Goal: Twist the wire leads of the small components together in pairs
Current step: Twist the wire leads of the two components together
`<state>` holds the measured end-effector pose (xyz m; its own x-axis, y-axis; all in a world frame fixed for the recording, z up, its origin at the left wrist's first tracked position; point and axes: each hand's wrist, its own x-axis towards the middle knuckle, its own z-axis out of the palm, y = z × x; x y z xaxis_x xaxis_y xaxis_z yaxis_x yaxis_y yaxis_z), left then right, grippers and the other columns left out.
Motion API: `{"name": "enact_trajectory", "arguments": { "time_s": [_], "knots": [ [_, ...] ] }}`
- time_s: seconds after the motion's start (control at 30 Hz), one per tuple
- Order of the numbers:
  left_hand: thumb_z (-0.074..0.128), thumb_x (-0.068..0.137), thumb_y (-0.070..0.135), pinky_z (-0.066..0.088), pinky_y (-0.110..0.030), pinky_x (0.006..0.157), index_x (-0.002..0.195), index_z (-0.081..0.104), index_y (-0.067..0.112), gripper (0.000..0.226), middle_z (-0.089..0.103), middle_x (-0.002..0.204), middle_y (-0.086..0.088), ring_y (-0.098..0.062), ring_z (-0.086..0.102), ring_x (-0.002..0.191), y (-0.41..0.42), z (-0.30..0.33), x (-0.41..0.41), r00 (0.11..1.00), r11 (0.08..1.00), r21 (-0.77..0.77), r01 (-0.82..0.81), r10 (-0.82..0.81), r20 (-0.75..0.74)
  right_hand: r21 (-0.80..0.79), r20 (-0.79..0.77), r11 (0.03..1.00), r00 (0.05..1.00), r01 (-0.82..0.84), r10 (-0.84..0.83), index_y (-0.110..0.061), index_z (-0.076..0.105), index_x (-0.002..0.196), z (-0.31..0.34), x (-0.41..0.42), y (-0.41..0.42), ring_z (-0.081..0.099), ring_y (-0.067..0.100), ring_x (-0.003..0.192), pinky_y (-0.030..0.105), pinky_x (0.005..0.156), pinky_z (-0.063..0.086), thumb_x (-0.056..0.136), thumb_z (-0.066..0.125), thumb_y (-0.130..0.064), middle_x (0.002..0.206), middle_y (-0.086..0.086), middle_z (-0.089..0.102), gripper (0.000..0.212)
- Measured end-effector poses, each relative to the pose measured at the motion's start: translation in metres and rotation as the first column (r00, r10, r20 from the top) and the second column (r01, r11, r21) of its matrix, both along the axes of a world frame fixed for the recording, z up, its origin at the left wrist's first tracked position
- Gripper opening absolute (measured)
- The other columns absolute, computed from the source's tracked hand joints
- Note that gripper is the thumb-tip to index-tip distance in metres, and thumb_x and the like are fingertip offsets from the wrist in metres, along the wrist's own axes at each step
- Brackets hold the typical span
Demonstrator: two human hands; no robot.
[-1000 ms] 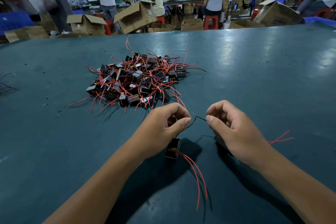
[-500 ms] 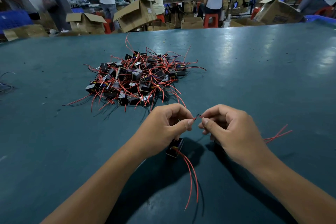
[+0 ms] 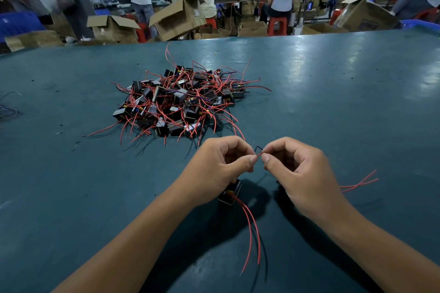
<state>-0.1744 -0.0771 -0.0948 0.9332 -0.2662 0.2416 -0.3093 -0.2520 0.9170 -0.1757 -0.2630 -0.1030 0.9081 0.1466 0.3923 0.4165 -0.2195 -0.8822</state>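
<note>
My left hand (image 3: 221, 166) and my right hand (image 3: 300, 173) meet above the green table (image 3: 333, 102), each pinching thin wire leads (image 3: 258, 153) between thumb and forefinger. The lead ends touch between the fingertips. A small black component (image 3: 230, 194) hangs under my left hand, its two long red wires (image 3: 252, 228) trailing toward me. A second component sits mostly hidden beneath my right hand, and its red wires (image 3: 359, 182) stick out to the right. A heap of black components with red leads (image 3: 181, 100) lies beyond my hands.
A few loose thin wires (image 3: 8, 109) lie at the table's left edge. Behind the far edge stand open cardboard boxes (image 3: 178, 18), red stools and several people working at benches.
My hands have come together: the gap with a stretched black lead has closed, and the fingertips now nearly touch around the leads. The hanging red wires swung slightly.
</note>
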Motion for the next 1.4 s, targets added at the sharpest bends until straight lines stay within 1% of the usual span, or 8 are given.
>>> {"name": "enact_trajectory", "arguments": {
  "time_s": [0.17,0.63,0.77,0.83,0.97,1.07,1.2,1.4],
  "knots": [
    [0.069,0.091,0.020,0.041,-0.017,0.050,0.088,0.068,0.011,0.009,0.068,0.069,0.004,-0.008,0.050,0.053,-0.001,-0.002,0.001,1.000,1.000,-0.015,0.008,-0.008,0.003,0.012,-0.010,1.000,1.000,-0.007,0.007,-0.021,0.069,0.076,0.000,0.001,0.002,0.051,0.004,0.057,0.016,0.056,0.042,0.086,0.072,-0.014,0.063,-0.008,0.063,0.013],
    [0.070,0.086,0.024,0.045,-0.023,0.051,0.098,0.065,0.016,0.015,0.070,0.076,0.000,-0.012,0.051,0.056,-0.004,0.001,-0.001,0.999,0.996,-0.086,-0.015,0.012,-0.038,0.011,-0.016,0.999,0.999,-0.033,0.033,-0.020,0.063,0.073,0.000,0.001,0.005,0.038,0.005,0.051,0.018,0.050,0.034,0.081,0.063,-0.029,0.054,-0.012,0.048,0.012],
    [0.067,0.091,0.029,0.040,-0.015,0.059,0.096,0.065,0.029,0.005,0.063,0.085,0.019,-0.003,0.050,0.060,-0.003,0.005,-0.005,0.967,0.977,0.178,-0.115,0.068,0.246,0.003,-0.006,0.999,0.999,-0.049,0.049,-0.020,0.062,0.074,0.001,-0.001,0.005,0.039,0.007,0.051,0.020,0.049,0.034,0.082,0.065,-0.026,0.055,-0.010,0.050,0.011],
    [0.065,0.092,0.030,0.037,-0.012,0.061,0.091,0.065,0.025,0.005,0.061,0.085,0.015,-0.009,0.054,0.067,-0.004,0.009,-0.007,0.916,0.941,0.282,-0.186,0.062,0.396,-0.018,0.008,0.998,0.998,-0.055,0.055,-0.020,0.063,0.075,0.002,-0.002,0.004,0.040,0.008,0.051,0.022,0.049,0.035,0.085,0.069,-0.017,0.056,-0.008,0.051,0.013],
    [0.060,0.092,0.038,0.047,-0.037,0.064,0.084,0.063,0.020,0.019,0.059,0.079,0.007,-0.017,0.056,0.072,-0.004,0.015,-0.008,0.883,0.907,0.348,-0.236,0.051,0.466,-0.105,0.091,0.994,0.995,-0.026,0.035,-0.024,0.062,0.074,0.005,-0.005,0.004,0.041,0.003,0.048,0.012,0.049,0.034,0.084,0.069,-0.003,0.056,-0.013,0.053,0.025],
    [0.060,0.092,0.037,0.046,-0.037,0.062,0.081,0.062,0.019,0.021,0.058,0.075,0.007,-0.015,0.054,0.070,-0.006,0.017,-0.009,0.906,0.906,0.361,-0.220,0.052,0.420,-0.169,0.165,0.986,0.986,0.004,0.024,-0.027,0.061,0.075,0.007,-0.007,0.006,0.048,0.003,0.050,0.007,0.052,0.034,0.082,0.070,-0.001,0.060,-0.018,0.056,0.027],
    [0.058,0.090,0.033,0.032,-0.021,0.052,0.075,0.060,0.015,0.023,0.049,0.059,0.012,-0.005,0.041,0.054,-0.012,0.018,-0.013,0.970,0.947,0.285,-0.148,0.083,0.229,-0.170,0.202,0.985,0.979,0.034,0.001,-0.023,0.063,0.076,0.006,-0.009,0.007,0.051,0.002,0.052,0.006,0.053,0.034,0.081,0.071,-0.003,0.060,-0.018,0.057,0.022],
    [0.060,0.086,0.014,0.026,-0.017,0.044,0.052,0.056,0.016,0.035,0.047,0.050,0.001,-0.008,0.031,0.044,-0.016,0.021,-0.012,0.969,0.983,0.086,-0.161,0.174,-0.173,-0.321,0.302,0.943,0.953,0.085,0.017,-0.018,0.064,0.077,0.008,-0.012,0.006,0.055,0.009,0.062,0.026,0.059,0.045,0.078,0.064,-0.019,0.065,-0.012,0.058,0.002]
  ]
}}
